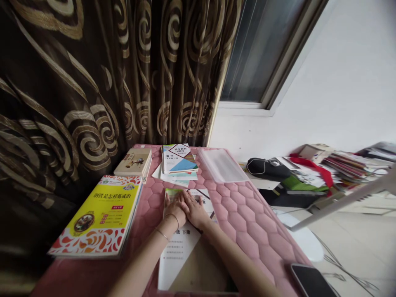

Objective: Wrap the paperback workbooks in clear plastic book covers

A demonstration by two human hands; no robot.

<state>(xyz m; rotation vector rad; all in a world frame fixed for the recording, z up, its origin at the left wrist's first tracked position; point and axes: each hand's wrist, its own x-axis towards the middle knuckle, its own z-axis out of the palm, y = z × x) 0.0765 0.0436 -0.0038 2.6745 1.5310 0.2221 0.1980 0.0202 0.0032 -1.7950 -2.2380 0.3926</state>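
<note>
A white paper-covered workbook with a grey-brown lower panel [192, 255] lies face up in the lower centre of the frame, its long sides running away from the viewer. The left hand [175, 205] and the right hand [194, 209] are directly on top of its upper half, palms down and side by side, touching where they meet. Both are spread flat with the fingers extended, and neither grips anything; the left wrist wears thin bands. The workbook's lower half extends below them, between the forearms.

Pressing or smoothing seems the step in hand; it would go best with even, flat pressure, working from the middle toward the edges so the cover neither creases nor skids on the padding beneath.

Under it is a pink table with a quilted hexagon surface [236, 218]. Just beyond the workbook sits a small stack topped by a white-and-blue book [177, 160], with a translucent plastic sheet stack [223, 166] to its right. At left lie a thick yellow book with red-patterned edges [107, 206] and a tan book [133, 161]; a black phone [312, 281] is at lower right.
</note>
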